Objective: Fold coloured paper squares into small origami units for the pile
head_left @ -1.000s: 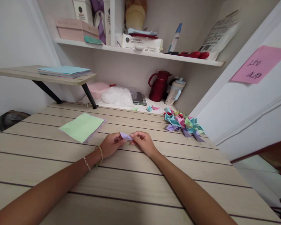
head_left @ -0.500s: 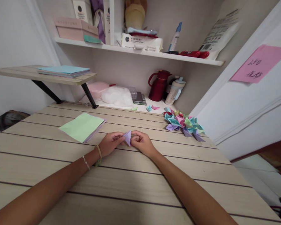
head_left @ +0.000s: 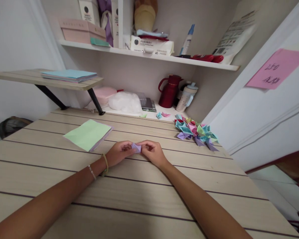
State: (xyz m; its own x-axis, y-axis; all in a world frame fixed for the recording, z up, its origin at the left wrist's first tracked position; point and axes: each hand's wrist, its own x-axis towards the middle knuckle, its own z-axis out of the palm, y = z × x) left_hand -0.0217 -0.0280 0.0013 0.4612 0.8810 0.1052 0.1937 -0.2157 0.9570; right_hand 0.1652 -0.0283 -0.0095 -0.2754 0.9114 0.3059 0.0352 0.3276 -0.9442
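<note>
the left hand (head_left: 120,153) pinches a small folded purple paper (head_left: 136,148) between thumb and fingers, and the right hand (head_left: 152,153) grasps its opposite side with the fingertips. the purple paper is over the table (head_left: 129,199), about midway between the left and right edges and toward the far edge; whether it touches the tabletop, i cannot tell. two bracelets (head_left: 105,165) circle the left wrist.

a paper stack with a green top sheet (head_left: 88,134) lies near the left hand, toward the table's far left corner. at that corner stands a raised wooden shelf (head_left: 20,78), bearing a blue-topped paper stack (head_left: 69,75). a pile of colourful folded papers (head_left: 200,130) sits at the table's far right corner. just beyond the far edge are a white plastic bag (head_left: 126,103), a red jug (head_left: 169,93) and a speckled bottle (head_left: 184,99).
</note>
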